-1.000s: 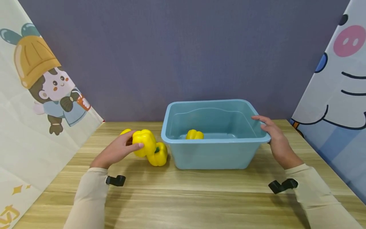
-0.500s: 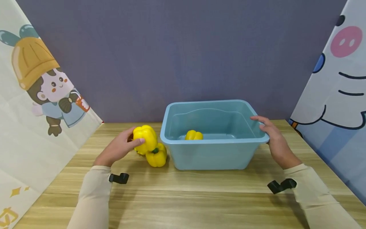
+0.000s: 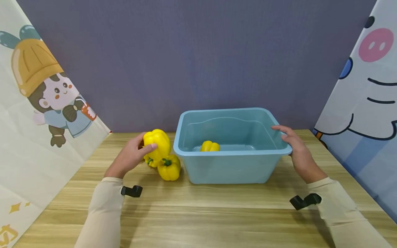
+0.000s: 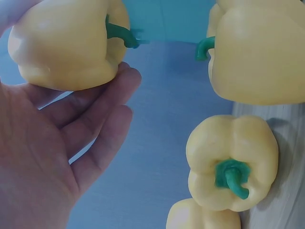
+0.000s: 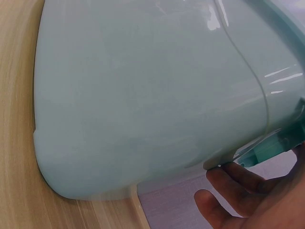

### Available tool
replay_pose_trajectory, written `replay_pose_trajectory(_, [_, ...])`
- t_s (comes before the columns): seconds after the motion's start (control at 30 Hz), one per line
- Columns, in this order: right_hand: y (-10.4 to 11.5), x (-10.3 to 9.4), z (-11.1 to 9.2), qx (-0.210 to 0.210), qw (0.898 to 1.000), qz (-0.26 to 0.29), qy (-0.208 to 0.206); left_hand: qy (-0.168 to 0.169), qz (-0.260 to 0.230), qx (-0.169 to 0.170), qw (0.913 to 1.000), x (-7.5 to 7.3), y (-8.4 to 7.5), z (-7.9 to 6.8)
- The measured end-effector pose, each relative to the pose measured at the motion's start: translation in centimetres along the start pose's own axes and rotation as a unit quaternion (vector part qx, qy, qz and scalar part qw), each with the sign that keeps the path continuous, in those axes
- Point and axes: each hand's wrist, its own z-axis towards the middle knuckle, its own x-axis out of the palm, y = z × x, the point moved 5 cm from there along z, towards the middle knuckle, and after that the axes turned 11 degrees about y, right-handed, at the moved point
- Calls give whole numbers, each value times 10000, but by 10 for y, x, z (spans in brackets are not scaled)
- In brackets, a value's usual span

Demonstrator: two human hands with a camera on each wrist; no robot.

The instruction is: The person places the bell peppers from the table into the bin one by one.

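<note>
My left hand (image 3: 128, 156) grips a yellow bell pepper (image 3: 156, 144) between thumb and fingers, raised over the other peppers. In the left wrist view, this pepper (image 4: 66, 45) has its green stem pointing away from the palm. Beneath it in the head view stand one yellow pepper (image 3: 169, 168) and another (image 3: 151, 162) partly covered by the held one. My right hand (image 3: 299, 155) holds the right rim of a light blue plastic bin (image 3: 229, 168), the fingers bent around the edge. Inside the bin lies a yellow pepper (image 3: 210, 146), its lower part hidden by the front wall.
The bin stands on a wood-grain table (image 3: 201, 220), just right of the peppers. A grey-purple panel (image 3: 198, 62) rises behind the table. Printed cartoon sheets (image 3: 59, 96) flank it on both sides. Each sleeve carries a black wrist mount (image 3: 131, 191).
The left hand has lifted its pepper upward, uncovering more of the peppers below, whose green stems now show. My right hand and the bin stay in place.
</note>
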Motion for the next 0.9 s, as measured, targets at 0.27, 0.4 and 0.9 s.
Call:
replay_pose_trajectory(0.27, [-1, 0, 1, 12, 10000, 60, -25, -196, -272, 227, 9992, 0, -2, 4])
replay_pose_trajectory(0.4, [-2, 0, 1, 29, 10000, 43, -36, -326, -307, 182, 9988, 0, -2, 5])
replay_pose_trajectory(0.9, [-1, 0, 1, 60, 9998, 142, -123, -373, 15, 218, 9991, 7, -7, 9])
